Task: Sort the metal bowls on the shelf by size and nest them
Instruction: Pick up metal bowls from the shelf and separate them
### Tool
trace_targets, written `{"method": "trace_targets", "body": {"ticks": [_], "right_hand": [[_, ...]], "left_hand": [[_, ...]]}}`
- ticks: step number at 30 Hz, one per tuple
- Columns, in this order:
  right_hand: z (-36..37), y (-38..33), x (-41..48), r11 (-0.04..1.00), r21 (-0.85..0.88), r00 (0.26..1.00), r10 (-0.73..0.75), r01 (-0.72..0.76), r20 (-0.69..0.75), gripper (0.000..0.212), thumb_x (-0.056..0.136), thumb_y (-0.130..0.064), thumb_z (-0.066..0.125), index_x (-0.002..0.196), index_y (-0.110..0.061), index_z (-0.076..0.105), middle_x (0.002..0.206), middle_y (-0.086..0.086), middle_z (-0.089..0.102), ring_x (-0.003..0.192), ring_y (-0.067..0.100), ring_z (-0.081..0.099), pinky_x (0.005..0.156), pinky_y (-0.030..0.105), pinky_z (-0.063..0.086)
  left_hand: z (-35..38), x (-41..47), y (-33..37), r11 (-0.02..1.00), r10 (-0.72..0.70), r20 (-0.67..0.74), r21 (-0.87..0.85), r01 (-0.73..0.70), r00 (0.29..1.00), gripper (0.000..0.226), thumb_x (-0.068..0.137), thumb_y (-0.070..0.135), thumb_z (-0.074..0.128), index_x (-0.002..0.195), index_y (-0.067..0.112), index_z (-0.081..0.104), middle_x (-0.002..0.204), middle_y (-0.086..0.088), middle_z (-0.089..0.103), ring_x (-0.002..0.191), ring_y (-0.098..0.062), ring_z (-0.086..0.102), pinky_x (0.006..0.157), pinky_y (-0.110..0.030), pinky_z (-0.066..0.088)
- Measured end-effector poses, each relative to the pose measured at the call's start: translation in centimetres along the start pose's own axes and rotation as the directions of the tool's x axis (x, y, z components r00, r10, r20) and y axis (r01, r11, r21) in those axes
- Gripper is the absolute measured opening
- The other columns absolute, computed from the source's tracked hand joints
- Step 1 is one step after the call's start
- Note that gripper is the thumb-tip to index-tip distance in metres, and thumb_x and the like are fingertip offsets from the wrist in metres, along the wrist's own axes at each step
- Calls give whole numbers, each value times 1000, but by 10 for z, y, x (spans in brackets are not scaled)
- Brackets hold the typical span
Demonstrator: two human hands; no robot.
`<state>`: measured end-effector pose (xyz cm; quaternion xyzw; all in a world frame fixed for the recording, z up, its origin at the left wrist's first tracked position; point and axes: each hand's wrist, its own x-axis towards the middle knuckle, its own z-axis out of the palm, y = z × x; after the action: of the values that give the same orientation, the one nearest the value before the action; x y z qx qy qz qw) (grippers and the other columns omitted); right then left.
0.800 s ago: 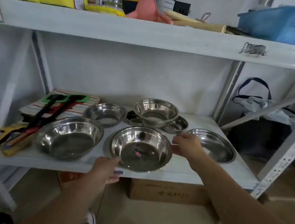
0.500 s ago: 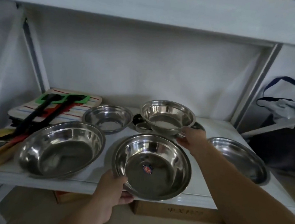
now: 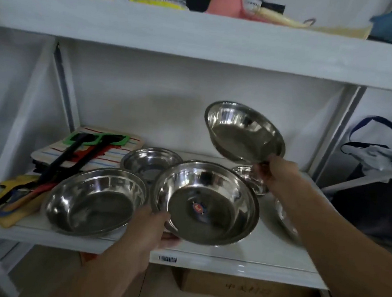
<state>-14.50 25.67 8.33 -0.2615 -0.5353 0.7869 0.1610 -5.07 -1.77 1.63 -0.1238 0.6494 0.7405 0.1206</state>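
Several metal bowls are on the white shelf [image 3: 263,253]. My left hand [image 3: 154,226] grips the near rim of a large bowl with a red sticker [image 3: 205,203], tilted up off the shelf. My right hand [image 3: 277,172] holds a medium deep bowl [image 3: 243,131] by its rim, lifted and tilted above the others. Another large bowl [image 3: 93,200] rests at the front left. Behind it sits a medium bowl [image 3: 151,163]. A small bowl [image 3: 250,179] lies under my right hand. A shallow bowl [image 3: 284,219] at the right is mostly hidden by my right arm.
Black, red and green utensils [image 3: 74,156] lie on a striped mat [image 3: 106,152] at the shelf's left. The upper shelf [image 3: 203,34] hangs close above, loaded with sponges and boxes. A cardboard box [image 3: 247,288] sits below. A dark bag [image 3: 376,183] hangs to the right.
My right hand has lifted the medium deep bowl up off the small bowls at the back. My left hand has tipped the stickered bowl upward.
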Motion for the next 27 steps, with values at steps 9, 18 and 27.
{"method": "trace_targets", "body": {"ticks": [9, 18, 27], "right_hand": [[-39, -35, -135, 977, -213, 957, 86, -26, 279, 9, 95, 7, 54, 94, 9, 62, 67, 18, 67, 44, 18, 63, 35, 18, 51], [-33, -2, -164, 848, -520, 970, 27, 105, 240, 19, 83, 0, 74, 100, 9, 73, 84, 18, 66, 55, 21, 62, 46, 23, 55], [14, 36, -160, 884, -460, 931, 98, 81, 353, 17, 86, 9, 70, 103, 5, 71, 86, 15, 76, 64, 18, 73, 52, 25, 59]], "left_hand": [[-24, -63, 48, 995, 99, -9, -11, -99, 995, 14, 101, 2, 50, 105, 10, 61, 96, -20, 71, 79, -33, 74, 57, -33, 63], [-54, -90, 50, 994, 105, -6, -24, -105, 994, 16, 99, 4, 59, 111, 3, 69, 95, -21, 77, 76, -32, 77, 52, -30, 62], [-117, -77, 68, 999, 43, -20, 12, -43, 999, 33, 103, 41, 45, 113, 17, 66, 98, -22, 78, 79, -40, 78, 64, -40, 63]]}}
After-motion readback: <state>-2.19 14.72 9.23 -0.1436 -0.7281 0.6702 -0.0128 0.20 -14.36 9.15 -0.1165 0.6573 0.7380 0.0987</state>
